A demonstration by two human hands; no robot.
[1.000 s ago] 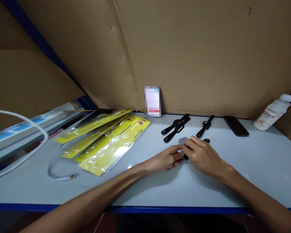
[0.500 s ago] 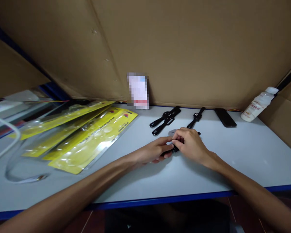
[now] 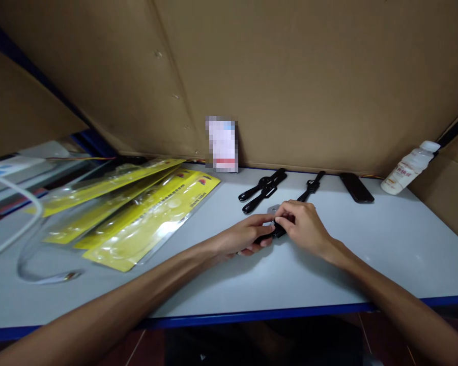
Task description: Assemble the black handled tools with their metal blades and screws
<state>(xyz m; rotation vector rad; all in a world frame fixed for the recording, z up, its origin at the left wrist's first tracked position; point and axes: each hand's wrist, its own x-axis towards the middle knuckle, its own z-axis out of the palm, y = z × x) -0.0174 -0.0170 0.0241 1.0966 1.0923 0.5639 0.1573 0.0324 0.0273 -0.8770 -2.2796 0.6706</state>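
Note:
My left hand (image 3: pixel 252 235) is closed around one handle of a black spokeshave (image 3: pixel 279 231) just above the table. Its thumb and index finger reach to the middle of the tool. Over that middle part, my right hand (image 3: pixel 303 223) has thumb and fingers pinched together. A grey metal blade (image 3: pixel 273 209) shows beside the right fingertips; the exact point of the pinch is hidden. Beyond my hands, two more black spokeshaves (image 3: pixel 261 195) lie side by side, partly overlapping. Another spokeshave (image 3: pixel 310 188) lies behind my right hand.
Several yellow blister packs (image 3: pixel 148 223) fan out on the left of the table (image 3: pixel 213 284). A white cable (image 3: pixel 34 218) loops at the far left. A black phone (image 3: pixel 356 188) and a leaning white bottle (image 3: pixel 408 170) are back right. A blurred card (image 3: pixel 223 145) stands against the cardboard wall (image 3: pixel 290 81).
The view has shifted slightly. My right fingers have moved a little at the middle of the spokeshave, and more of its black body shows between the hands. My left hand keeps its hold.

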